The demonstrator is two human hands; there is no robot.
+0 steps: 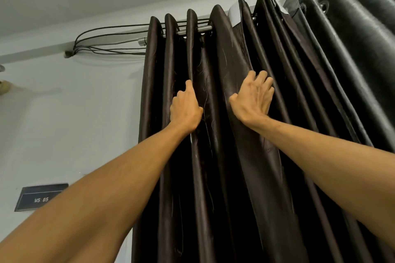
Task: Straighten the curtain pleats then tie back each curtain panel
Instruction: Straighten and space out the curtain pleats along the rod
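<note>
A dark brown satin curtain panel hangs in several vertical pleats from a metal rod. My left hand is high up on the panel, its fingers curled into a fold and gripping a pleat. My right hand is one pleat to the right at the same height, fingers spread and hooked over the far edge of a broad pleat. A second panel, darker and greyer, hangs bunched on the same rod at the upper right.
Black cables run along the wall from a clip at the left to behind the rod. A small dark sign reading "WS 05" is fixed on the pale wall at lower left. The ceiling is close above the rod.
</note>
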